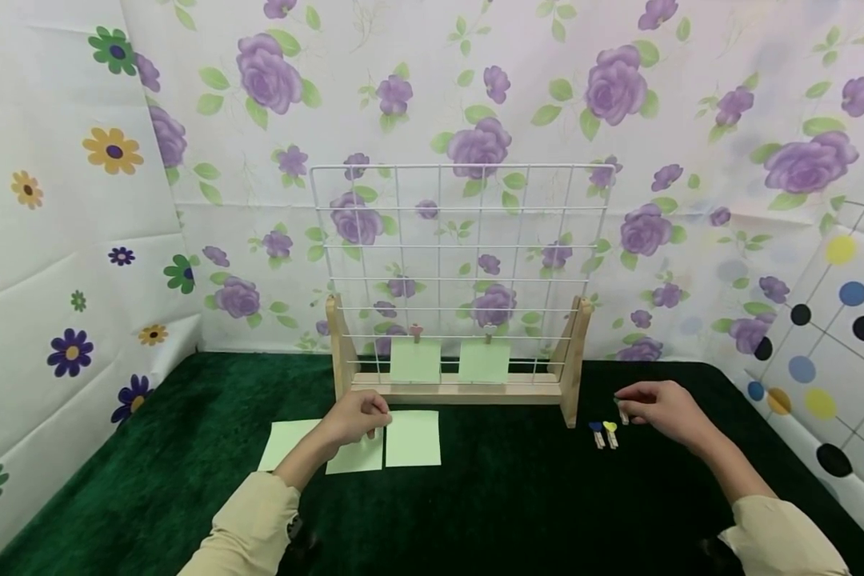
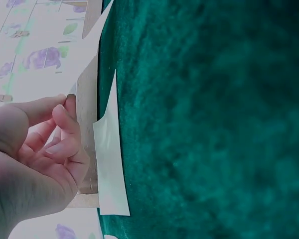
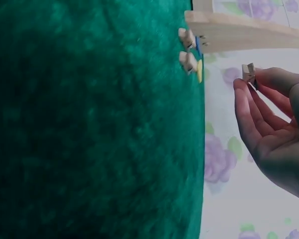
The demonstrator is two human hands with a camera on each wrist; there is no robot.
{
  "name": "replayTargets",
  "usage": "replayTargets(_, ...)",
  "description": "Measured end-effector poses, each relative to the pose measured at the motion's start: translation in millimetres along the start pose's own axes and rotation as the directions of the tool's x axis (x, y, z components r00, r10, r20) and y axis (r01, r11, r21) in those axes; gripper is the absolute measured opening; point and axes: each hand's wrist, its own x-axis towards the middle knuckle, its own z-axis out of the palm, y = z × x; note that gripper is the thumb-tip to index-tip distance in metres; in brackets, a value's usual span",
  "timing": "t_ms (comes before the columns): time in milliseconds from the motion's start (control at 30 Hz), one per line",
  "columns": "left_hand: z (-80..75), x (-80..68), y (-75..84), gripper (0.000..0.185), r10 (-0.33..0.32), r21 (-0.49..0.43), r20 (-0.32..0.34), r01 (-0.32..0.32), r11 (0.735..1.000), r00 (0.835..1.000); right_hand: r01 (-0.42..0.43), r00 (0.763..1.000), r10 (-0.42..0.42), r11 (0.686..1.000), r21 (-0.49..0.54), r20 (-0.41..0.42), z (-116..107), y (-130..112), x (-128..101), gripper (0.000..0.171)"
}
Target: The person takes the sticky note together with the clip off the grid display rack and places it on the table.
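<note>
Three pale green paper notes lie in a row on the green cloth: a left note [image 1: 284, 444], a middle note [image 1: 360, 456] and a right note [image 1: 414, 438]. My left hand [image 1: 378, 420] rests on the middle one, and in the left wrist view its thumb and fingers [image 2: 65, 107] pinch a paper edge [image 2: 87, 69]. My right hand [image 1: 622, 404] pinches a small wooden clip [image 3: 248, 73] just above the cloth. A blue-topped clip [image 1: 598, 434] and a yellow-topped clip [image 1: 610, 433] lie beside it.
A white wire grid [image 1: 461, 240] stands in a wooden base [image 1: 461, 390] at the back centre. Two green notes [image 1: 415, 360] [image 1: 484, 362] hang clipped on its low wire. Flowered sheets wall in the table on three sides.
</note>
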Motion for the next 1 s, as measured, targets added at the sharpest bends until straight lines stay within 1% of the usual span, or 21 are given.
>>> replayTargets(167, 1.0, -1.1, 2.6, 0.004, -0.018, 0.016, 0.007, 0.018, 1.0, 1.0, -0.036, 0.999, 0.036, 0.999, 0.029, 0.016, -3, 10, -4, 0.036)
replayTargets(300, 0.4, 0.4, 1.3, 0.004, -0.024, 0.042, 0.02, 0.023, 0.999, 1.0, -0.057, 0.996, 0.054, 0.998, 0.04, 0.067, -3, 16, -4, 0.035)
replayTargets(400, -0.8, 2.9, -1.2, 0.005, -0.009, 0.064, 0.039, 0.006, 0.998, 0.999, -0.071, 0.992, 0.068, 0.997, 0.027, 0.102, -3, 20, -4, 0.032)
replayTargets(433, -1.6, 4.2, -3.4, 0.006, 0.01, 0.065, 0.055, -0.013, 0.998, 0.998, -0.078, 0.991, 0.075, 0.997, 0.022, 0.11, -2, 21, -4, 0.031)
replayTargets(600, -1.8, 10.3, -9.1, 0.008, 0.041, 0.087, 0.088, -0.049, 0.995, 0.995, -0.103, 0.985, 0.099, 0.994, 0.022, 0.138, 1, 26, -4, 0.03)
replayTargets(633, -2.1, 11.3, -10.7, 0.009, 0.064, 0.087, 0.097, -0.072, 0.994, 0.993, -0.112, 0.984, 0.108, 0.993, 0.022, 0.139, 2, 26, -4, 0.03)
replayTargets(667, -1.3, 11.3, -9.7, 0.008, 0.055, 0.092, 0.088, -0.063, 0.994, 0.995, -0.12, 0.983, 0.115, 0.993, 0.022, 0.14, 2, 26, -4, 0.029)
replayTargets(733, -0.8, 10.1, -8.3, 0.008, 0.066, 0.096, 0.085, -0.074, 0.993, 0.994, -0.133, 0.982, 0.129, 0.991, 0.017, 0.14, 2, 27, -3, 0.029)
replayTargets(833, 0.4, 7.6, -4.6, 0.007, 0.057, 0.106, 0.073, -0.064, 0.992, 0.996, -0.151, 0.979, 0.148, 0.988, 0.011, 0.138, 2, 29, -3, 0.03)
replayTargets(867, 1.1, 6.1, -2.2, 0.007, 0.038, 0.109, 0.063, -0.045, 0.993, 0.997, -0.161, 0.978, 0.158, 0.987, 0.012, 0.136, 2, 29, -2, 0.029)
replayTargets(1000, 2.2, 6.0, -2.8, 0.007, 0.028, 0.127, 0.042, -0.033, 0.991, 0.999, -0.165, 0.977, 0.163, 0.986, 0.009, 0.135, 3, 31, 0, 0.03)
